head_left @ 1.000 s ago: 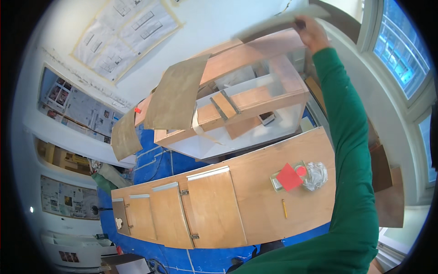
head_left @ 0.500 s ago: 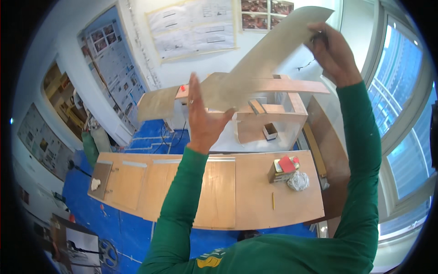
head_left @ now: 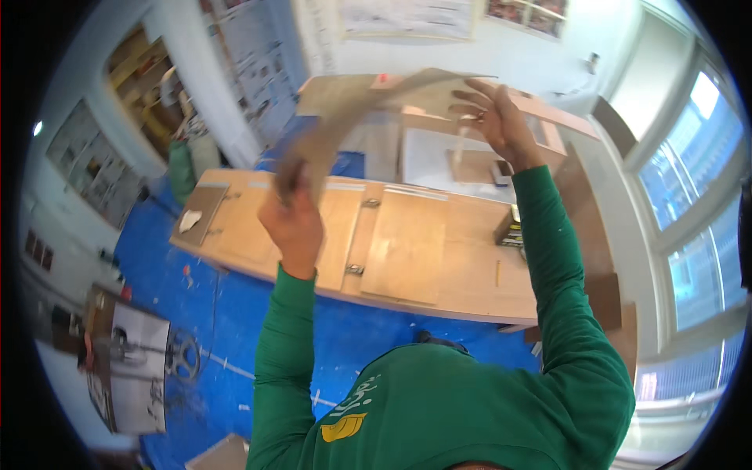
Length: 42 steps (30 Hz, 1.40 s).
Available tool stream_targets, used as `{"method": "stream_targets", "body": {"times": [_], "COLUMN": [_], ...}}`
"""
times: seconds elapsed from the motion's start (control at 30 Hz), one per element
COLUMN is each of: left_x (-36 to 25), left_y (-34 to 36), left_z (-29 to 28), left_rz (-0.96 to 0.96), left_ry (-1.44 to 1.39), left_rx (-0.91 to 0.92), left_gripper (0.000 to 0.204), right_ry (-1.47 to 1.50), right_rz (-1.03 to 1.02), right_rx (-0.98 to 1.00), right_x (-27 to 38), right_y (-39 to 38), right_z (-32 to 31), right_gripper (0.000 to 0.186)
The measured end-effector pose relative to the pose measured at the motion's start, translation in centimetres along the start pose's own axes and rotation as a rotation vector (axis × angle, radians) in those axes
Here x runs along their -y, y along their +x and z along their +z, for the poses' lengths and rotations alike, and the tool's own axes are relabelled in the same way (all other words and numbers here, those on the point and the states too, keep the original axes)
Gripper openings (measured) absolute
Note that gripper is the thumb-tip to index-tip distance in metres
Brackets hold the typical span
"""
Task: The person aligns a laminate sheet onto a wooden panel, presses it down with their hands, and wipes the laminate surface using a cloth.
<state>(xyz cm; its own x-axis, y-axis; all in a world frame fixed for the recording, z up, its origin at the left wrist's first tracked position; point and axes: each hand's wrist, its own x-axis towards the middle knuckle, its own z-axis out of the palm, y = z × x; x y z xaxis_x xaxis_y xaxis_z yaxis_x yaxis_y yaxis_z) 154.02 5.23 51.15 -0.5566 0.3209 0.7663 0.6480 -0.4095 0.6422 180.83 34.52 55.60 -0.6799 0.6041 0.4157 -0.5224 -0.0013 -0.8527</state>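
Observation:
A thin, flexible tan sheet (head_left: pixel 348 117) bows through the air above the workbench. My left hand (head_left: pixel 294 227) is closed around its near left end, where the fingers blur a little. At the sheet's far right end is my right hand (head_left: pixel 505 125), its fingers stretched out and apart. The sheet's thin edge reaches the top of that hand; whether it rests there I cannot tell. Below lies a long wooden panel (head_left: pixel 470 274) with two lighter door panels and metal hinges (head_left: pixel 355 269). A yellow pencil (head_left: pixel 497 272) is on its right part.
A dark box (head_left: pixel 509 227) stands beside my right forearm. Behind the bench is a white-topped cabinet frame (head_left: pixel 427 160). Blue sheeting (head_left: pixel 211 313) covers the floor. A white crumpled piece (head_left: pixel 189 220) lies at the bench's left end. Windows (head_left: pixel 689 188) line the right side.
The sheet has dropped and swung leftward. My left hand has gone from open to gripping its near end, while my right hand's pinch has opened. The whole view has shifted.

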Motion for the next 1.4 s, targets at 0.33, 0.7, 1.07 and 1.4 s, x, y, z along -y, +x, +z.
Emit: {"method": "stream_targets", "body": {"times": [0.33,0.7,1.07,1.4], "left_x": [5.5,4.3,5.7,6.6], "left_y": [-1.5,-7.9,-8.6,-8.9], "left_z": [-18.7,-21.5,-20.5,-19.3], "left_rz": [-0.72,-0.883,-0.967,-0.978], "left_ry": [-0.345,-0.213,-0.176,-0.205], "left_rx": [-0.157,-0.291,-0.423,-0.529], "left_gripper": [0.056,0.064,0.064,0.062], "right_ry": [-0.644,-0.3,-0.257,-0.343], "right_rz": [0.31,0.329,0.435,0.63], "right_rx": [0.107,0.148,0.206,0.345], "right_x": [-16.6,-26.3,-25.6,-23.2], "right_y": [0.6,-2.5,-3.5,-3.3], "right_z": [10.8,10.7,9.9,5.2], "right_gripper": [0.056,0.041,0.045,0.045]}}
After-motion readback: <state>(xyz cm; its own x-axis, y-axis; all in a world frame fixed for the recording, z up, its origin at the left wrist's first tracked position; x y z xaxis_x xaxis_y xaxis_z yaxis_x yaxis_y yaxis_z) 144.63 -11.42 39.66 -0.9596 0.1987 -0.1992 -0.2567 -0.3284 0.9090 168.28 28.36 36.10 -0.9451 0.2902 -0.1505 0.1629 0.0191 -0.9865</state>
